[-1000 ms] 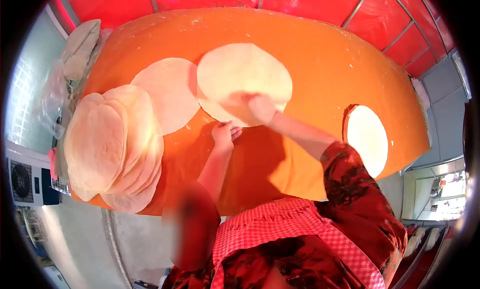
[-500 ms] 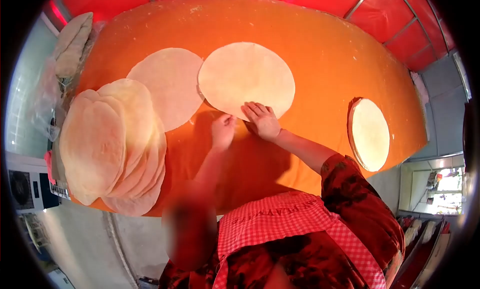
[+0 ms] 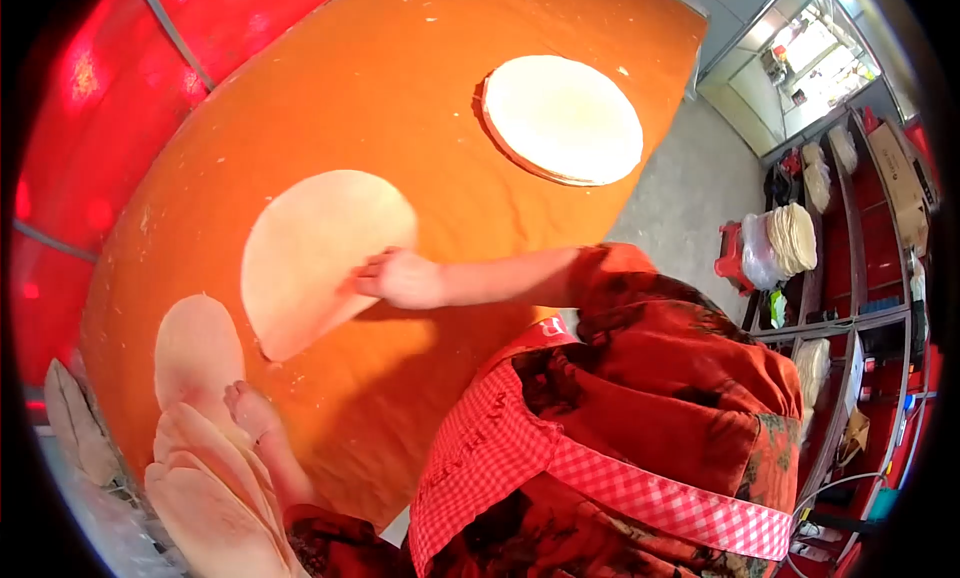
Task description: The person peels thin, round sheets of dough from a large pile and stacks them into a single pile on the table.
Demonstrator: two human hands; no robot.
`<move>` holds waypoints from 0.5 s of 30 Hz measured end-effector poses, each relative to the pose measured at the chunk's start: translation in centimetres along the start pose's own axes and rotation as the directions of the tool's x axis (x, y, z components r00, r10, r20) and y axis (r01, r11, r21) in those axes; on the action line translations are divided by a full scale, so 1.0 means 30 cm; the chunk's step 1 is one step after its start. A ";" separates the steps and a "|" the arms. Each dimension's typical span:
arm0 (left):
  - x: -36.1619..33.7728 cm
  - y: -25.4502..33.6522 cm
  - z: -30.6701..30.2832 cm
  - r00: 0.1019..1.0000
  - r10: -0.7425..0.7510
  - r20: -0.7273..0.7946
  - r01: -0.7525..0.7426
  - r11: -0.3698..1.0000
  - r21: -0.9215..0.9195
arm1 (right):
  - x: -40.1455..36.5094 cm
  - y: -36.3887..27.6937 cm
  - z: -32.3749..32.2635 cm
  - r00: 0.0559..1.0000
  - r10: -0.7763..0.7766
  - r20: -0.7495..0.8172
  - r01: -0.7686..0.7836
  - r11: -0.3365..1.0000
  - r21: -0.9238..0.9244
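Note:
A thin round dough sheet (image 3: 310, 243) lies on the orange cloth, its near edge lifted and folded over. My right hand (image 3: 405, 279) is closed on that edge with its fingers. My left hand (image 3: 254, 415) holds nothing; its fingers are loosely bent and a little apart, beside another dough sheet (image 3: 200, 350). Below that is a spread pile of overlapping dough sheets (image 3: 205, 493), partly out of view at the bottom left. A neat round stack of sheets (image 3: 565, 118) sits near the table's far right edge.
The orange-covered table (image 3: 450, 38) has red panels (image 3: 90, 88) along its far left side. Grey floor (image 3: 680, 178) shows at the right. A shelf rack (image 3: 850, 278) stands there, and more stacked sheets (image 3: 792, 238) sit by it. A folded cloth (image 3: 78, 423) lies at the left.
The view has swung to the right. My right hand has lifted the near edge of the sheet, which lay flat before. My left hand has come off that sheet and moved left toward the pile.

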State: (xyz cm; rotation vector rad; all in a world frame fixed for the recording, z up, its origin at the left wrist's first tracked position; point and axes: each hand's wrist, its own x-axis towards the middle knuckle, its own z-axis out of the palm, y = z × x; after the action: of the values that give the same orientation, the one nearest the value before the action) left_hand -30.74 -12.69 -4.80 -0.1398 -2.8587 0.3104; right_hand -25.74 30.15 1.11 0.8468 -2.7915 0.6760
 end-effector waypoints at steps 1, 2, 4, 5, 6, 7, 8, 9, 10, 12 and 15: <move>-0.004 0.018 -0.008 0.999 0.035 -0.023 -0.035 0.999 -0.024 | -0.107 0.012 -0.041 0.999 0.001 -0.036 -0.001 1.000 0.016; -0.019 0.040 -0.016 0.997 0.066 -0.048 -0.068 0.996 -0.049 | -0.216 0.017 -0.074 0.998 0.001 -0.070 0.001 1.000 0.030; -0.027 0.146 -0.043 0.988 0.117 -0.100 -0.130 0.982 -0.134 | -0.401 0.011 -0.168 0.993 0.074 -0.094 -0.065 0.993 0.097; -0.046 0.243 -0.075 0.983 0.145 -0.116 -0.166 0.968 -0.190 | -0.476 0.009 -0.208 0.990 0.132 -0.047 -0.125 0.984 0.130; -0.078 0.338 -0.110 0.977 0.171 -0.128 -0.198 0.949 -0.245 | -0.544 0.006 -0.246 0.982 0.186 0.005 -0.184 0.969 0.164; -0.112 0.434 -0.153 0.977 0.184 -0.107 -0.206 0.945 -0.254 | -0.584 0.008 -0.288 0.972 0.226 0.059 -0.233 0.953 0.195; -0.140 0.535 -0.198 0.977 0.192 -0.092 -0.210 0.942 -0.262 | -0.600 0.011 -0.344 0.967 0.232 0.106 -0.249 0.947 0.204; -0.169 0.615 -0.237 0.977 0.198 -0.078 -0.212 0.939 -0.270 | -0.604 0.012 -0.414 0.960 0.234 0.152 -0.263 0.941 0.212; -0.203 0.680 -0.256 0.989 0.073 -0.128 -0.123 0.888 -0.442 | -0.604 0.019 -0.483 0.952 0.231 0.199 -0.273 0.937 0.217; -0.268 0.785 -0.236 0.968 -0.199 -0.150 0.022 0.669 -0.743 | -0.572 0.061 -0.574 0.950 0.231 0.210 -0.275 0.938 0.210; -0.315 0.948 -0.188 0.992 -0.126 0.003 0.112 0.867 -0.486 | -0.431 0.321 -0.746 0.957 -0.246 0.155 0.230 0.966 0.114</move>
State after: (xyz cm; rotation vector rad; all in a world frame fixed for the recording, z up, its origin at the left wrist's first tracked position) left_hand -18.25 14.94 -8.16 -0.0584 -2.8357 -0.4412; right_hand -20.17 53.92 13.93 1.2916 -2.7510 0.7307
